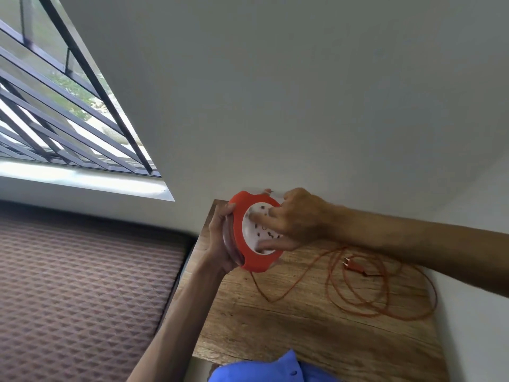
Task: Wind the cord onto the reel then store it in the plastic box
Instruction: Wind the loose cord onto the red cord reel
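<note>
Gripping the round orange-rimmed plastic reel above the wooden desk, the left hand clamps its edge while the right hand presses fingers on its white socket face; the thin orange cord lies looped on the desk.

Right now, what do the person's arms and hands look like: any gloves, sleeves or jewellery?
Both arms are bare to the frame edge: no sleeves or watch. The left hand and right hand wear no gloves; no rings show. Blue clothing with a button appears at the bottom.
</note>
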